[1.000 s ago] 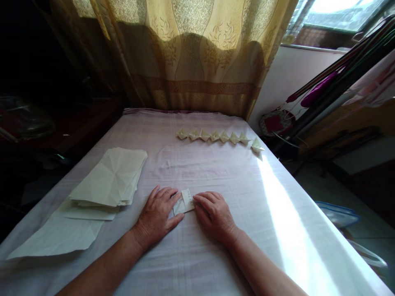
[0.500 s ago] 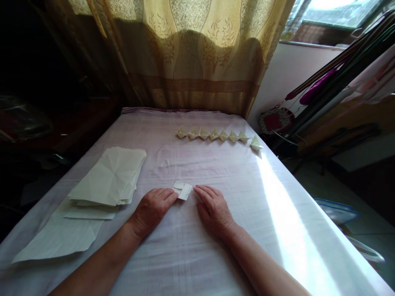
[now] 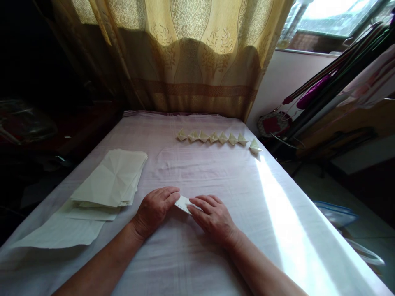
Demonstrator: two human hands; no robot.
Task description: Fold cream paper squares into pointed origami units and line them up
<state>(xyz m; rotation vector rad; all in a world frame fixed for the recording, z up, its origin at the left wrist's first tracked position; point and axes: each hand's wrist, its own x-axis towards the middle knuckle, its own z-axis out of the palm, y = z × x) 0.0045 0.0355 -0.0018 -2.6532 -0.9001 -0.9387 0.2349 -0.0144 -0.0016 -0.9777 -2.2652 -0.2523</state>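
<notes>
A small folded white paper piece [image 3: 182, 203] lies on the table's pale cloth [image 3: 216, 172] between my hands. My left hand [image 3: 156, 209] rests with its fingers curled against the paper's left edge. My right hand [image 3: 213, 217] lies flat with fingers stretched over the paper's right part and presses it down. Most of the paper is hidden under the fingertips.
A stack of creased cream paper sheets [image 3: 111, 179] lies at the left, over larger sheets [image 3: 58, 232]. A row of several folded paper shapes [image 3: 217, 137] sits at the far side. A yellow curtain [image 3: 191, 57] hangs behind. Clutter and a blue-rimmed container [image 3: 335, 211] stand off the right edge.
The small paper has come nearer to me and lies turned. My right fingers now cover part of it and my left fingers have closed in on its left edge.
</notes>
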